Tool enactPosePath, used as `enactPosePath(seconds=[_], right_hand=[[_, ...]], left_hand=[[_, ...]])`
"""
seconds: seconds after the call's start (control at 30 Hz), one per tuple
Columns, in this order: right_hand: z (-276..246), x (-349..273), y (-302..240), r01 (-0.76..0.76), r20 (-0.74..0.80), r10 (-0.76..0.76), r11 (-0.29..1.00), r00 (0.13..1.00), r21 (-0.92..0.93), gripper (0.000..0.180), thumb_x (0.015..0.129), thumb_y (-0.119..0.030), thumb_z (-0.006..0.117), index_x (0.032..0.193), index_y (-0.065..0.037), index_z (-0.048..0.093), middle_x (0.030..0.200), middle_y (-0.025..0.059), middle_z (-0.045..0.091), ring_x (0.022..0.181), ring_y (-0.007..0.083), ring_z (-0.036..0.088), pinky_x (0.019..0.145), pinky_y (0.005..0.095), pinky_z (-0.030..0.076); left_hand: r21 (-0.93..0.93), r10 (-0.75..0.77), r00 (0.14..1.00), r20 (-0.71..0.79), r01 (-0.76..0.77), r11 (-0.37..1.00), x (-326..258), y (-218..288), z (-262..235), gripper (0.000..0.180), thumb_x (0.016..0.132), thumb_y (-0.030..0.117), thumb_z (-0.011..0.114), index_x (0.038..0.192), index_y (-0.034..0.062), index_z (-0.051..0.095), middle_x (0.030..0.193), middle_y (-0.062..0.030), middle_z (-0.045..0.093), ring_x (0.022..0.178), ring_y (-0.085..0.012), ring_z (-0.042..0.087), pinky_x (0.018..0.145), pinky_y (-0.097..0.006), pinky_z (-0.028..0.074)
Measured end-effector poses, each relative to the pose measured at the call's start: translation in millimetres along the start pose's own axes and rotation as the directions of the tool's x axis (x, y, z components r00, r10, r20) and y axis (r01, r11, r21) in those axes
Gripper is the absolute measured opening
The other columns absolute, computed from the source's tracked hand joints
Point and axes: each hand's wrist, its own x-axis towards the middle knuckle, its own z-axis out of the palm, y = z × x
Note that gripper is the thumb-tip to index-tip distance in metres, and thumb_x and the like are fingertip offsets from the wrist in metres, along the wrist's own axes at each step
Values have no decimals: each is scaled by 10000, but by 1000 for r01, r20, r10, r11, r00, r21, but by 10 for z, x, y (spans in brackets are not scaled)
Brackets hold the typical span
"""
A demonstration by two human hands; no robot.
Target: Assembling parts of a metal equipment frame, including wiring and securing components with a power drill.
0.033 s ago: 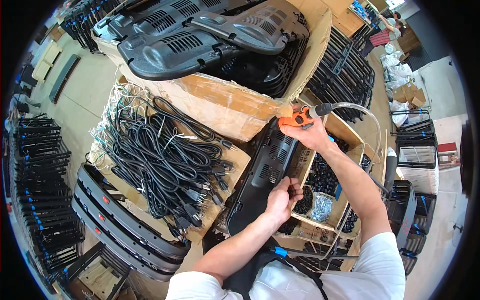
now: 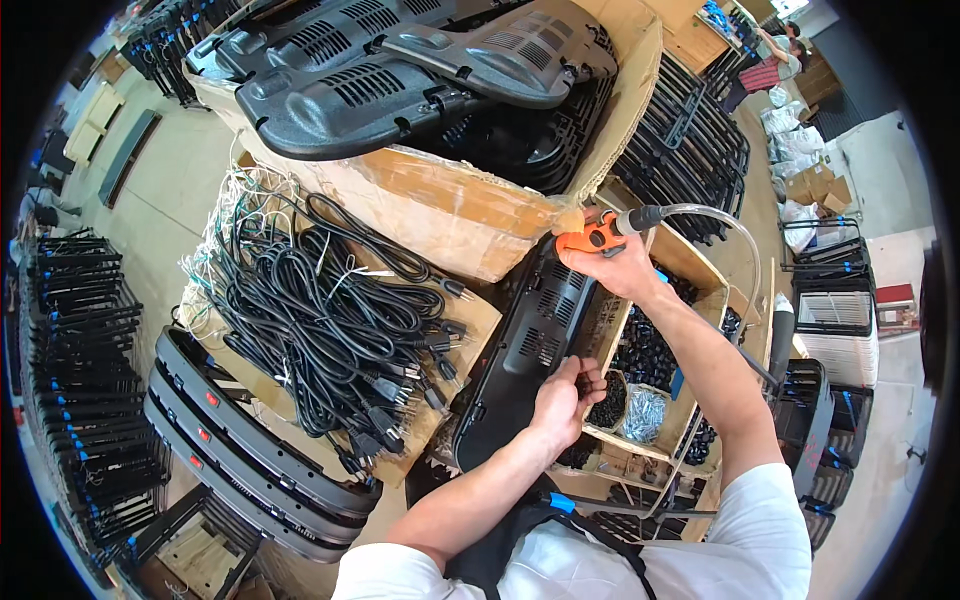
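Observation:
My right hand is wrapped round an orange and black air tool. A clear hose runs from its grey and black fitting; the tool's tip is hidden. Below it lies a long black plastic cover with vent slots. My left hand rests at the cover's right edge, fingers curled in. Whatever those fingers hold is too small or hidden to make out. Close to them sit a bin of small black screws and a bin of silver screws.
Left of the cover, coiled black power cords lie on a cardboard-topped surface. A large cardboard box behind is piled with black plastic covers. The wooden parts tray holds black pieces. Curved grey panels are stacked lower left. A person stands far right.

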Motion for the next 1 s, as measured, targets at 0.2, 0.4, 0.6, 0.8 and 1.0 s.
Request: enactPosePath(seconds=[0.2, 0.4, 0.6, 0.8, 1.0], right_hand=[[58, -8, 113, 20, 7, -20, 1000, 1000, 14, 305, 813, -82, 848, 1091, -50, 725, 1043, 24, 726, 978, 120, 669, 915, 308, 546], [-125, 60, 420, 18, 26, -14, 984, 1000, -179, 404, 831, -148, 859, 1201, -61, 722, 1263, 43, 711, 1119, 136, 663, 1022, 317, 517], [-292, -906, -267, 96, -224, -71, 990, 972, 102, 453, 822, -145, 864, 1237, -86, 692, 1105, 37, 761, 1018, 117, 706, 971, 313, 570], [-505, -2989, -552, -53, -544, 52, 998, 837, 14, 515, 836, -139, 859, 1298, -34, 657, 1211, 75, 762, 1129, 161, 701, 1036, 339, 549], [112, -5196, -1002, -98, -862, 207, 978, 463, 182, 559, 820, -55, 787, 1338, 4, 584, 1235, 168, 734, 1168, 266, 698, 1043, 422, 548]], left_hand=[[-3, -17, 999, -29, 17, 1000, -106, -55, -128, 303, 1141, 270, 470, 1166, 23, 644, 1004, -81, 663, 905, -209, 671, 794, -363, 598], [86, 21, 999, -40, -17, 996, -254, 44, -197, 253, 1116, 227, 480, 1139, 36, 643, 958, -59, 667, 868, -204, 655, 786, -345, 547], [176, 16, 1000, -7, -14, 984, -353, -67, -429, 253, 1107, 189, 544, 1236, -15, 618, 1056, -98, 670, 1027, -265, 683, 973, -402, 587], [493, -255, 966, 43, 202, 846, -330, -666, -676, 245, 1106, 184, 542, 1219, -9, 642, 1092, -107, 661, 1026, -243, 657, 950, -399, 571], [891, -279, 948, -151, 253, 377, 242, -1444, -825, 352, 1075, 250, 560, 1364, 66, 638, 1293, -103, 666, 1176, -308, 625, 1089, -543, 444]])
